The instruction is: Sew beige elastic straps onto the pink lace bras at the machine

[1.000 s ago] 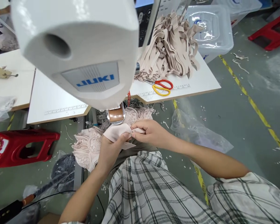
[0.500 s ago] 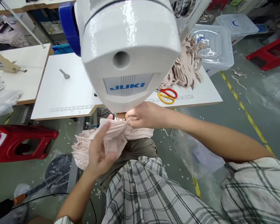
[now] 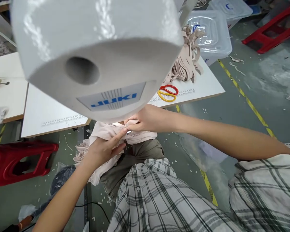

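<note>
The pale pink fabric (image 3: 103, 130) sits just below the white machine head (image 3: 99, 74) on my feed, pinched in the right hand (image 3: 145, 118). Beneath the machine head, the left hand (image 3: 103, 149), more open before, now has its fingertips beside the right's; whether they grip, I can't tell. Scissors (image 3: 168, 99) lie right of the machine head.

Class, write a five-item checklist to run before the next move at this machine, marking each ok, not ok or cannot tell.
1. Right hand gripping the pale fabric: ok, pinched in the fingers.
2. Left hand touching the fabric: ok.
3. Fabric smooth: not ok, it lies in folds.
4. Fingertips clear of any working parts: cannot tell, the machine head blocks the view.
5. Scissors apart from both hands: ok, on the table.
</note>
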Demonstrator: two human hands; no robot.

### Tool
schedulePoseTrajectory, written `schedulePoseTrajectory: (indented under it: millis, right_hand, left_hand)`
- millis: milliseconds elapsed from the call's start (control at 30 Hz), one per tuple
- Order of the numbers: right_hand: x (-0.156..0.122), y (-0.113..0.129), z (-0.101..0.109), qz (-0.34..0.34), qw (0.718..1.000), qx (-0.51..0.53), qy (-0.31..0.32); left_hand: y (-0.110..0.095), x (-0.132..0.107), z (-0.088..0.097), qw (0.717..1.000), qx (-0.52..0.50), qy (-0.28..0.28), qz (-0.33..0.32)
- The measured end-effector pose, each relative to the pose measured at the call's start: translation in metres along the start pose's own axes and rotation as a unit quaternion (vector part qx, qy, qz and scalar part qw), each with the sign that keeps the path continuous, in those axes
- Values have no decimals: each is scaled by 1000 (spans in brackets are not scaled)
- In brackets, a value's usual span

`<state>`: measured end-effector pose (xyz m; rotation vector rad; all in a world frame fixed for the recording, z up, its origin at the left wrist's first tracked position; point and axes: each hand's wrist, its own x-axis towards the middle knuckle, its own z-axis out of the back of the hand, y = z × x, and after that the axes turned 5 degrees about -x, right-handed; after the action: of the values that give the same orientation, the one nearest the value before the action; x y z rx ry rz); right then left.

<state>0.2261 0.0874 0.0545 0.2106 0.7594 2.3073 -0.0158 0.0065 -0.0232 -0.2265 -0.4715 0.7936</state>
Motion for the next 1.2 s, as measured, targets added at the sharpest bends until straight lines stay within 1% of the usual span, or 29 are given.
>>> schedulePoseTrajectory:
  millis: [67,133,167,200,267,367,467,500,567,667,733,767,833,900,933,1000,1067,1100,1133,1167,1200]
  right_hand:
    - [-7,-8,-14,29,996,12,-83]
    - [-13,-15,-27,48,985,7,-167]
    - [-15,-18,-33,50,980,8,-195]
    - [-15,-19,-36,46,977,17,-209]
    - [-15,-20,-38,28,977,53,-203]
    - [-12,-17,-30,1,979,106,-175]
    - [-12,-15,-28,1,978,110,-180]
    - [-13,-16,-31,10,976,97,-193]
    - [-16,-18,-39,47,968,45,-244]
    - [-20,-25,-52,144,933,-57,-324]
    - [-20,-29,-57,190,909,-109,-355]
    - [-20,-31,-58,200,900,-130,-365]
    - [-20,-32,-58,196,890,-162,-378]
    - [-22,-30,-58,186,889,-174,-381]
    - [-23,-29,-58,175,894,-168,-377]
    - [-27,-28,-60,136,919,-114,-351]
    - [-29,-29,-64,61,949,15,-309]
    - [-27,-30,-66,18,953,97,-285]
    - [-24,-32,-67,-20,948,173,-265]
    - [-18,-34,-69,-50,938,235,-251]
    - [-12,-35,-69,-70,926,274,-248]
  left_hand:
    - [-9,2,1,1000,-5,-9,27]
    - [-20,5,2,999,-10,-16,49]
    - [-24,7,2,998,-15,-19,60]
    - [-29,9,3,997,-20,-22,69]
    - [-37,13,2,996,-21,-32,80]
    - [-44,17,0,994,2,-57,89]
    - [-49,18,-3,992,31,-70,97]
    - [-51,18,-4,992,41,-72,99]
    - [-55,18,-5,990,54,-71,105]
    - [-57,15,-3,990,51,-61,117]
    - [-54,13,0,991,43,-49,113]
    - [-51,11,2,993,37,-40,101]
    - [-42,8,7,997,26,-14,69]
    - [-35,7,12,998,26,6,48]
    - [-33,7,13,998,32,9,48]
    - [-33,8,13,997,46,9,62]
    - [-39,11,12,995,53,9,89]
    - [-44,12,11,993,54,11,107]
    - [-49,14,10,990,54,12,128]
    - [-54,15,8,987,57,11,149]
    - [-59,16,7,983,61,8,171]
